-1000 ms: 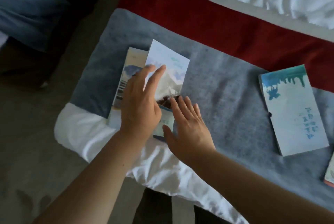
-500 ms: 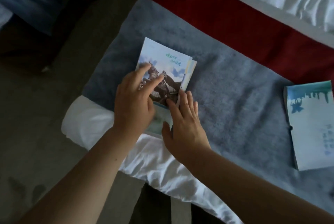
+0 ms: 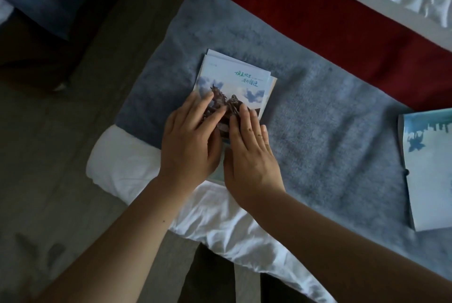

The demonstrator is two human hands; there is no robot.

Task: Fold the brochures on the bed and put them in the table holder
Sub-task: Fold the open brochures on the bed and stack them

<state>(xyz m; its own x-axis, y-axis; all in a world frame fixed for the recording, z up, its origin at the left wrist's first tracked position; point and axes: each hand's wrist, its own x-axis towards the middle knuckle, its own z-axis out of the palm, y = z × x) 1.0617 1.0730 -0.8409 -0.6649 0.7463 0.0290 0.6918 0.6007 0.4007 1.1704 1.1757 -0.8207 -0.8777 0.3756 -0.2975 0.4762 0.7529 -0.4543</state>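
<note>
We had both hands laid flat on the folded brochure, which sat on the grey blanket close to its near left corner. The left hand and the right hand lay side by side, almost touching. Their fingers were straight and spread only a little, pressing down on the cover rather than gripping it.

The brochure's long axis ran roughly away from us across the blanket. Its near end was hidden under our palms by the blanket's near edge, and its far end, with the printed title, lay bare beyond our fingertips. Layered edges showed at its far and right sides, so we judged the fold was made and was being flattened. Neither hand was clearly nearer, since each covered about half of the near end.

Because the paper lay directly under both hands, lifting it would need fingers to curl under a long edge. We thought the right-hand edge looked the more open one.

A second brochure lay at the blanket's right side, well apart from our hands, and we could not tell whether it was folded. The table holder was nowhere in view.
</note>
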